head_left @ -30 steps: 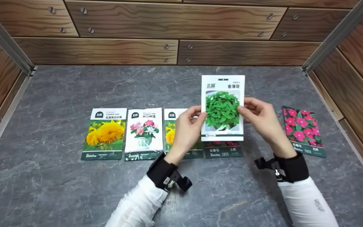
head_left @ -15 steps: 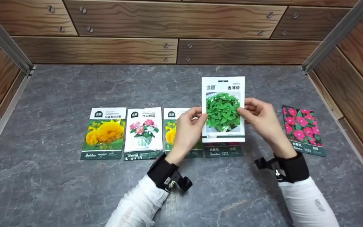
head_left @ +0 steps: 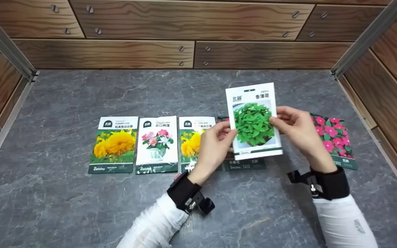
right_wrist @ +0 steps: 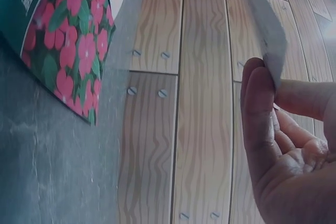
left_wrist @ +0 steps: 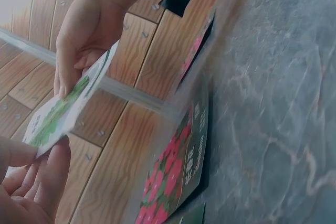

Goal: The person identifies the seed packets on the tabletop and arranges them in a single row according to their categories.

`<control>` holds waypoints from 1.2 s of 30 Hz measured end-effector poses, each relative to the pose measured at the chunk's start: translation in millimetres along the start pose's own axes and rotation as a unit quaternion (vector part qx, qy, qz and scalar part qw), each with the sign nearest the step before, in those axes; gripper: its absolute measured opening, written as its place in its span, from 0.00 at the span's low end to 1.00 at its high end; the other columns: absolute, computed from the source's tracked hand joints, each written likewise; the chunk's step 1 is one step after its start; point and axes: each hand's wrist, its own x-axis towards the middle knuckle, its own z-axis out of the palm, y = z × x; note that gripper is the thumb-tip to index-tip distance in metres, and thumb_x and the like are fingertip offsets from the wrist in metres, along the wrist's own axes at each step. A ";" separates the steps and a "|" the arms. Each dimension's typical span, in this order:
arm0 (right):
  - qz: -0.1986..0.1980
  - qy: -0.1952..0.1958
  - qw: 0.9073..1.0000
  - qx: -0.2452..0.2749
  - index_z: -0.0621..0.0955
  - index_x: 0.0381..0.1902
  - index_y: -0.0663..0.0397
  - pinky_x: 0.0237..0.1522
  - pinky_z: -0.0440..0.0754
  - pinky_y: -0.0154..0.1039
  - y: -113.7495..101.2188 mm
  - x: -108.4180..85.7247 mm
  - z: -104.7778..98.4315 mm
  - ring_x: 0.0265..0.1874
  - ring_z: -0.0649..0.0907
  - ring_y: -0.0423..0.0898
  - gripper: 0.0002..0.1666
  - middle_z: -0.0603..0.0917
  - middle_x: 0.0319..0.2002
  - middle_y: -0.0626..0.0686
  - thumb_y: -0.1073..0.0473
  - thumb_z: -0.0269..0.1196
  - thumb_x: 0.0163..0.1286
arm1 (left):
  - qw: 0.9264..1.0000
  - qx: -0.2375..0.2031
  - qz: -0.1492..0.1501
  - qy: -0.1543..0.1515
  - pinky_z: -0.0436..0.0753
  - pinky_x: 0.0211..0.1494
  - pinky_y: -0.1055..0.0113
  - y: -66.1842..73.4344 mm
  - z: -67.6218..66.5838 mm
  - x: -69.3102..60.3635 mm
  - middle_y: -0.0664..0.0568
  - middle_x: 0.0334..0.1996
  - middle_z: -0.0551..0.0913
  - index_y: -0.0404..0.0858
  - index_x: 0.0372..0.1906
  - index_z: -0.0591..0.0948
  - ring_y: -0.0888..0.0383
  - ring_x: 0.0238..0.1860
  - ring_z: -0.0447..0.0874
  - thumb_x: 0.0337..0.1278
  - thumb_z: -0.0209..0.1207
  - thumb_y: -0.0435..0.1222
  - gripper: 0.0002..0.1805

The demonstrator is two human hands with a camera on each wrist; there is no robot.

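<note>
Between both hands a white seed packet [head_left: 253, 124] with a green leafy plant picture is held up above the table, tilted a little. My left hand [head_left: 215, 146] pinches its left edge between thumb and fingers. On the opposite edge, my right hand [head_left: 296, 131] pinches it the same way, as the right wrist view also shows with the packet [right_wrist: 265, 30] nearly edge-on. Beneath the held packet lies a pink-flower packet [head_left: 245, 165], mostly hidden in the head view. A second pink-flower packet [head_left: 334, 136] lies farther right, partly behind the right hand.
Left of the hands, a yellow-flower packet [head_left: 113, 144], a white potted-flower packet [head_left: 157, 144] and another yellow-flower packet [head_left: 190, 143] lie in a row. They rest on a grey marbled table [head_left: 81, 206]. Wood-patterned walls [head_left: 133, 53] border the back and sides.
Both hands have shifted slightly right with the green-plant packet, which was upright and now leans. More of the pink-flower packet's left edge shows behind it. The other packets lie where they were.
</note>
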 end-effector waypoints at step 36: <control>0.053 -0.002 0.996 -0.068 0.65 0.76 0.75 0.38 0.83 0.20 36.7 -11.7 -75.9 0.34 0.83 0.25 0.33 0.83 0.34 0.25 0.67 0.58 0.79 | 0.809 0.524 0.220 -0.151 0.82 0.74 0.61 -1.2 73.3 -14.8 0.43 0.80 0.70 0.42 0.74 0.76 0.50 0.79 0.72 0.77 0.60 0.47 0.27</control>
